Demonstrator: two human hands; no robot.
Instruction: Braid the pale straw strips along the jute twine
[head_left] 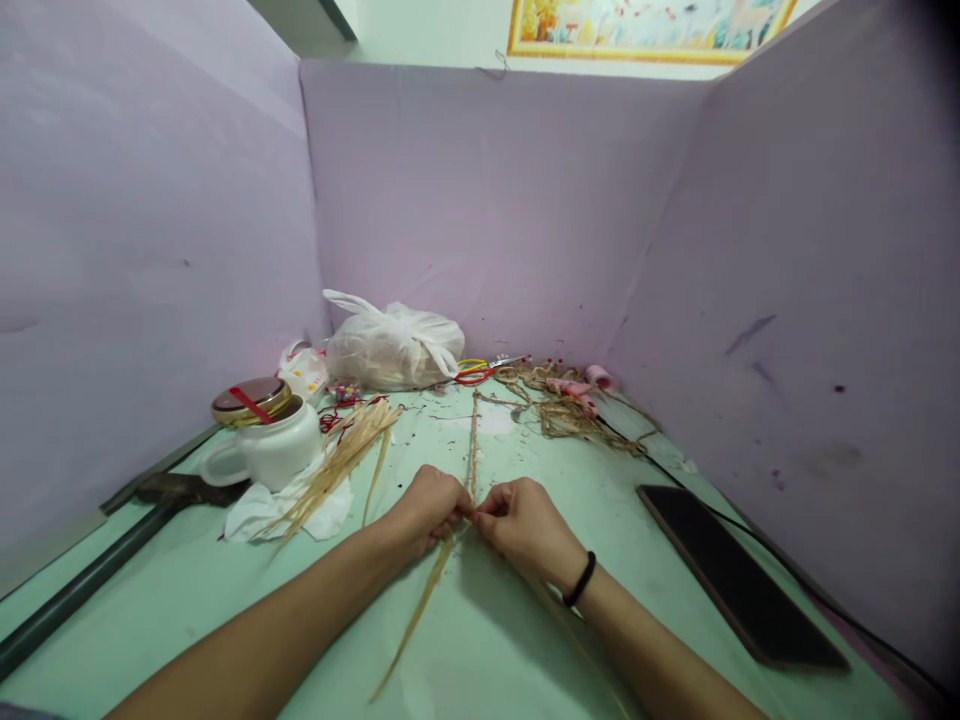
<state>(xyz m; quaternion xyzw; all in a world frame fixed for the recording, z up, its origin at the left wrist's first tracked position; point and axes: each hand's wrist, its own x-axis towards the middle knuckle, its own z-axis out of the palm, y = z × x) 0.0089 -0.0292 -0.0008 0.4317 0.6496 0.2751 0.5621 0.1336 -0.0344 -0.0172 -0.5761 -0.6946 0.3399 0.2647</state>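
Note:
My left hand (pixel 429 508) and my right hand (pixel 525 525) meet at the middle of the pale green table (pixel 487 640), fingers pinched on a thin braided straw cord (pixel 472 445). The braid runs straight away from my hands toward the back. Loose tan straw strands (pixel 420 605) trail from under my left hand toward me. A black band sits on my right wrist.
A bundle of straw strips (pixel 341 460) lies left on white tissue beside a white mug (pixel 274 450) with a gold lid. A white plastic bag (pixel 394 345), scissors (pixel 480 370) and tangled twine (pixel 566 410) sit at the back. A dark phone (pixel 739 575) lies right. Purple panels surround.

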